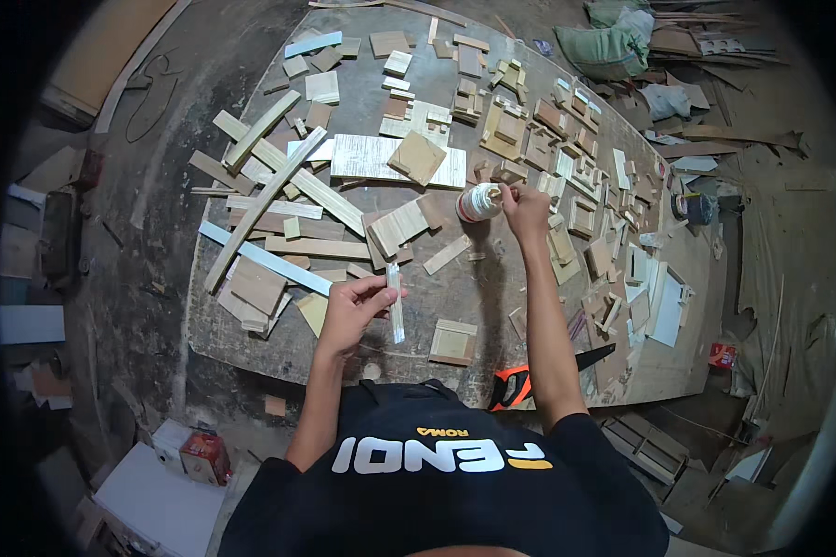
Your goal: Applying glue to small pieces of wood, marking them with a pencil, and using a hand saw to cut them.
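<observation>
- While the left hand (pixel 348 314) pinches a slim, pale wooden strip (pixel 397 311) mid-length, its white-smeared ends stand clear, perhaps against smudging.
- Farther right, the right hand (pixel 527 212) pinches a small pale piece (pixel 496 192) at a white plastic bottle's (pixel 476 204) mouth; its kind is unclear.
- Tan wooden assemblies (pixel 506 128) sit right on the scuffed table (pixel 223 334), apart from long wooden strips (pixel 267 209) at left, perhaps for sorting.

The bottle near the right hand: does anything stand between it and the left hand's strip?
Nothing visible stands between bottle and strip; a loose wood piece lies flat on the table there.
</observation>
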### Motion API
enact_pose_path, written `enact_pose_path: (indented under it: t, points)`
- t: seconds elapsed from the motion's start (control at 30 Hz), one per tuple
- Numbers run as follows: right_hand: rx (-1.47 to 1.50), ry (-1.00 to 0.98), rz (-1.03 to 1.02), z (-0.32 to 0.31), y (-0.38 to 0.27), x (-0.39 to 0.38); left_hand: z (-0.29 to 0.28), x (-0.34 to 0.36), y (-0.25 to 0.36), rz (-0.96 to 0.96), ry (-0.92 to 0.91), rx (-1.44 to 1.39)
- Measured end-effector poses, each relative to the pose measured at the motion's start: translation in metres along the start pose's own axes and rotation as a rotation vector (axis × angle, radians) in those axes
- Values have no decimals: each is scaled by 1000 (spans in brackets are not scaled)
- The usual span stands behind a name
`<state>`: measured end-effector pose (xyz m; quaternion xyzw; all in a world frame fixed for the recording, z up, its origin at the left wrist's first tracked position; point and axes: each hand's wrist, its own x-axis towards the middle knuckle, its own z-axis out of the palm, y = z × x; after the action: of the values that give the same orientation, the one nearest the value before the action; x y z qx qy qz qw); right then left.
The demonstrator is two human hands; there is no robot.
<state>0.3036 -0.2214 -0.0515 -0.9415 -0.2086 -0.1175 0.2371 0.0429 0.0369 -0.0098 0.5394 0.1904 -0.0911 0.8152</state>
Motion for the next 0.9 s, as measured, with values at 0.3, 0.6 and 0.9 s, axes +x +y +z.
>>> enact_pose_path:
  t: [0.3,0.6,0.9]
  points:
    - [271,206,348,-24,31,4,9,-1,8,-19,-26,3]
    - [628,366,529,-70,34,-11,31,-7,23,16,-8,85]
    - [871,455,527,-114,59,-44,63,-11,39,109,-80,88]
